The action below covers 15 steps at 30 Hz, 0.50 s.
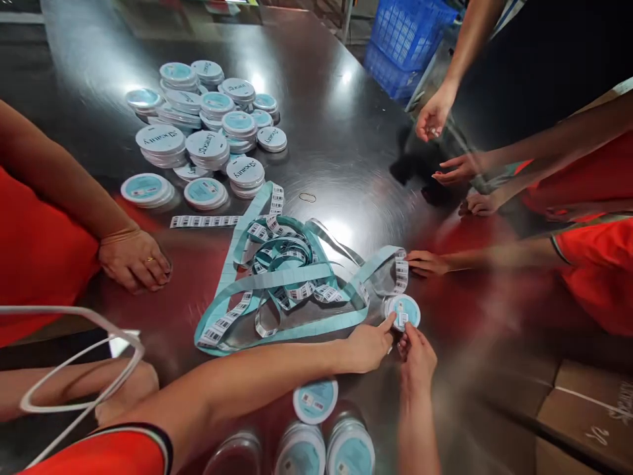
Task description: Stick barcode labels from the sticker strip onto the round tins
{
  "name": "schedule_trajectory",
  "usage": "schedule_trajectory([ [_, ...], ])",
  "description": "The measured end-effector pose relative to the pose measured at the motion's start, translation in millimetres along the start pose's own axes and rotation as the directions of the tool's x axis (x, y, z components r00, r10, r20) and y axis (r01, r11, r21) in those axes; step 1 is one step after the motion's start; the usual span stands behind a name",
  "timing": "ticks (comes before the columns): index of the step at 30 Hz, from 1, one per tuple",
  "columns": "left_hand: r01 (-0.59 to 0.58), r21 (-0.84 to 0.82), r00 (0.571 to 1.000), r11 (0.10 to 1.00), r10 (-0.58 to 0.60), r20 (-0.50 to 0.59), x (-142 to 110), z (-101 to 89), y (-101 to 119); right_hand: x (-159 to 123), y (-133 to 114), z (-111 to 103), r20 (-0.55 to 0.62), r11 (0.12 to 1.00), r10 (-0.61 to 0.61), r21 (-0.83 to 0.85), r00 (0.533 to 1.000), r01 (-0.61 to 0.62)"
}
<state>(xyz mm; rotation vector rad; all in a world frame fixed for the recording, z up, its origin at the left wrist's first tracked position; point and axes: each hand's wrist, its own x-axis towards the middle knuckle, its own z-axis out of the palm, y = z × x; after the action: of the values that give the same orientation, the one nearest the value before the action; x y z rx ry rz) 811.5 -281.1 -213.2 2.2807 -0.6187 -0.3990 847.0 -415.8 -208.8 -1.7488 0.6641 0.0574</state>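
A flat round container (411,307) with a light-blue face and white rim lies on the metal table. My left hand (368,346) comes in from the left and presses an extended index finger on its left edge, its other fingers curled. At the container's lower edge, my right hand (419,353) has thumb and fingers pinched together at the lower end of a small white barcode sticker (402,307). Beyond my hands lies a tangled roll of barcode stickers (297,277) on light-blue backing. Nearer me stand several similar containers (315,401).
Stacks of round containers (208,146) stand at the back left. A co-worker's hand (136,260) rests at left; several other people's hands (459,168) are at right, one touching the sticker strip. A white cable (79,310), blue crate (408,39) and cardboard boxes (578,409) surround the table.
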Motion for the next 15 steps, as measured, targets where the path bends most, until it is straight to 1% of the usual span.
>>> schedule_trajectory([
  [3,0.034,0.039,0.999,0.999,-0.035,0.017,0.1,-1.7,1.3,-2.6,-5.4,-1.5,-0.025,0.996,0.072,0.049,0.997,-0.071],
  [7,0.079,0.087,0.996,0.993,-0.082,0.028,0.2,-5.3,3.2,-4.5,-11.2,0.7,-0.05,0.992,0.119,0.054,0.992,-0.117],
  [10,0.045,0.137,0.996,0.99,-0.054,0.066,-0.4,-6.2,4.4,-5.7,-15.4,1.7,-0.053,0.991,0.128,0.037,0.99,-0.126],
  [12,0.017,0.139,0.997,0.99,-0.027,0.071,-0.6,-3.9,3.1,-6.6,-18.1,2.1,-0.057,0.992,0.127,0.028,0.99,-0.125],
  [15,-0.015,0.05,1.0,0.999,0.014,0.019,0.6,5.0,-2.8,-8.1,-21.7,2.9,-0.064,0.993,0.117,0.006,0.991,-0.117],
])
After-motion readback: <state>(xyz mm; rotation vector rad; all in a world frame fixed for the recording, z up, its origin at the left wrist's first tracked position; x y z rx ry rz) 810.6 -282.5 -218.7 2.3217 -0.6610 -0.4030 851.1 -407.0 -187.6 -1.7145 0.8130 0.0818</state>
